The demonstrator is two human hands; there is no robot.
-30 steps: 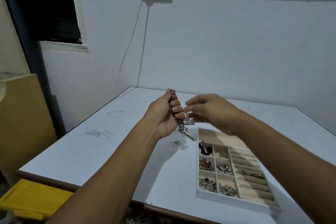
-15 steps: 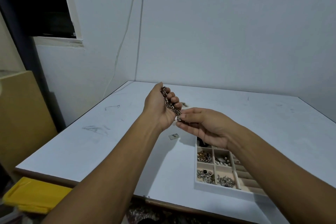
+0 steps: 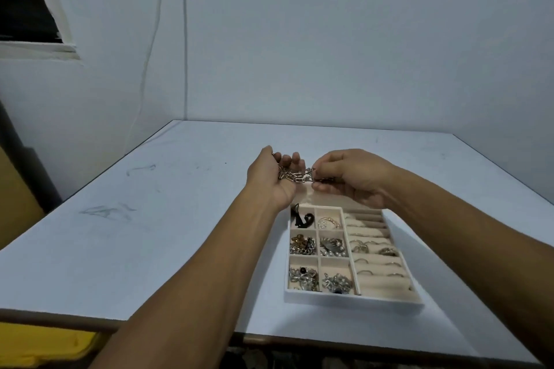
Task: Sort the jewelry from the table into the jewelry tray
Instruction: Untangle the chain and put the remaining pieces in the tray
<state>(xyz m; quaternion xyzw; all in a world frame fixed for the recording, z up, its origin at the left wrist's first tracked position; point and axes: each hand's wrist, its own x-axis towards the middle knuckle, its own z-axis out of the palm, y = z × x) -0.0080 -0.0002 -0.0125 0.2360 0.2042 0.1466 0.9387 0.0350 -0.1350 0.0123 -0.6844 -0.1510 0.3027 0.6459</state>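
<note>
- A person's left hand [image 3: 269, 180], palm up with fingers curled, cradles a silver link chain [image 3: 295, 177] above a white table [image 3: 150, 234].
- The right hand [image 3: 353, 180] pinches the chain's other end between thumb and fingertips, just beside the left.
- The chain hangs between both hands, above the far end of a white, beige-lined jewelry tray [image 3: 344, 299].
- Chains and pendants fill the tray's left compartments; rings sit in its right-hand rolls.
</note>
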